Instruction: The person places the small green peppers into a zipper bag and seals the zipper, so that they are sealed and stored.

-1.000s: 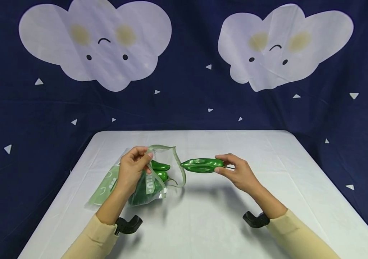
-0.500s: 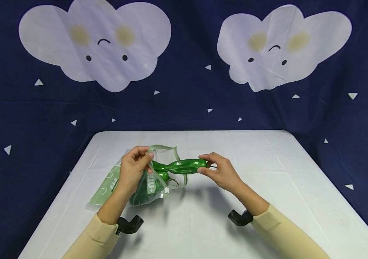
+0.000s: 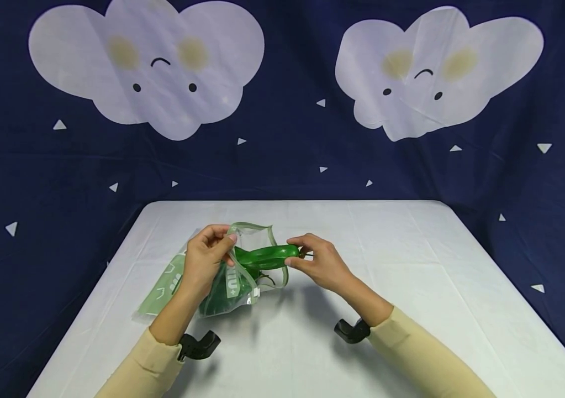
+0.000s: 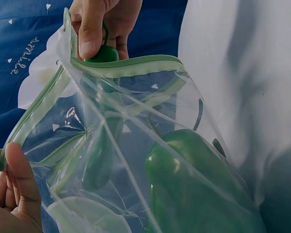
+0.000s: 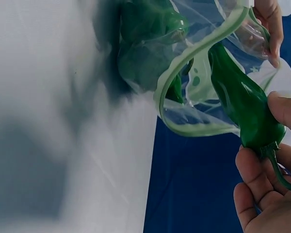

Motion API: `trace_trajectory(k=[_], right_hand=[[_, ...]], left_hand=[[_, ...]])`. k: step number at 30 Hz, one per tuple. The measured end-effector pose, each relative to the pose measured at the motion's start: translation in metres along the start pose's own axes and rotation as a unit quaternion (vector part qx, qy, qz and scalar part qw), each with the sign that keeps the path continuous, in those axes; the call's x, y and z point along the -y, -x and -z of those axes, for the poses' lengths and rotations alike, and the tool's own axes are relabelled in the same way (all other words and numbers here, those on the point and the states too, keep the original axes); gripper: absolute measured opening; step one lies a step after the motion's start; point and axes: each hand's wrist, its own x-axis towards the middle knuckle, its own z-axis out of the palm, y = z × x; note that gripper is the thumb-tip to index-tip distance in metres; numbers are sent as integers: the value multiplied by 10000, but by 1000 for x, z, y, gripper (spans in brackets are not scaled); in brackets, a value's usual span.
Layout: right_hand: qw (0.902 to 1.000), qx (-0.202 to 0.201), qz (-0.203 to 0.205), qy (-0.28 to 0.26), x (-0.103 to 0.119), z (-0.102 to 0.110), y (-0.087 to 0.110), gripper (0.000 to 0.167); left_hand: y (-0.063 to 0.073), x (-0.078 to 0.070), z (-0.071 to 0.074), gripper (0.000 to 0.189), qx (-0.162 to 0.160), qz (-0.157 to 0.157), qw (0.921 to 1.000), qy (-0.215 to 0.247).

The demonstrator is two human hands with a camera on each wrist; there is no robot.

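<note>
My left hand [image 3: 204, 262] pinches the rim of a clear zip bag [image 3: 251, 225] with a green zip strip, its mouth spread towards the right. Between the thumb and fingers of my right hand [image 3: 323, 264] is a long green chili pepper [image 3: 273, 256], held by its stem end. The right wrist view shows that pepper [image 5: 242, 97] with its tip past the bag's green rim [image 5: 166, 92] and its stem outside. More green peppers [image 4: 194, 179] lie inside the bag, partly blurred by the plastic; their full shapes are hidden.
The bag's green printed end [image 3: 160, 293] lies on a white-covered table [image 3: 362, 221] beyond my left forearm. Black wrist mounts [image 3: 199, 345] hang below both wrists. Behind the table is a dark blue cloth [image 3: 282, 171] with clouds.
My right hand has moved left, carrying the chili pepper from just outside the bag's mouth to partly inside it. The left hand keeps its pinch on the rim and has hardly moved.
</note>
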Motion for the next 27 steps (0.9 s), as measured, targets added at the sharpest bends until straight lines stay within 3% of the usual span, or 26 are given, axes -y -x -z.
trace_trajectory(k=[27], right_hand=[[9977,612,210,191,23,-38,-22,42]], left_hand=[[1,0,3,21,-50,39,9999,116]])
